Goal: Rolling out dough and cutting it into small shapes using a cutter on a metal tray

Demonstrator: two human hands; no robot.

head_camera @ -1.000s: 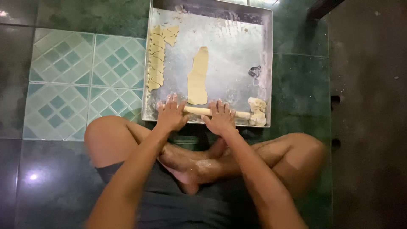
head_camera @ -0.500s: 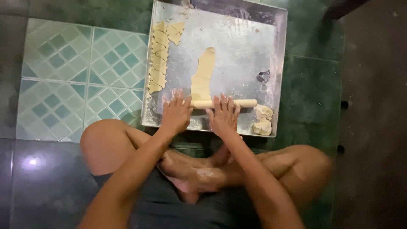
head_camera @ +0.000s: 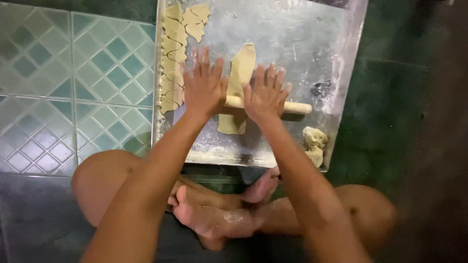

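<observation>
Two flat palms, the left hand (head_camera: 204, 87) and right hand (head_camera: 265, 92), fingers spread open, press on the wooden rolling pin (head_camera: 287, 106), which has rolled farther up the metal tray (head_camera: 312, 44) than a second ago, now crossing the dough strip (head_camera: 241, 73) mid-length, thinning it. Cut, scalloped pieces (head_camera: 171, 58) line the tray's left edge; rough dough lumps (head_camera: 314, 143) sit at its near right corner.

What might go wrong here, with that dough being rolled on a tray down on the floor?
The dough strip is long and narrow, so it may tear or stick under the rolling pin. The left hand works close to the cut dough pieces by the metal tray's edge and might squash them. The spare dough lumps sit by the rim and may tumble onto the tiles.
</observation>
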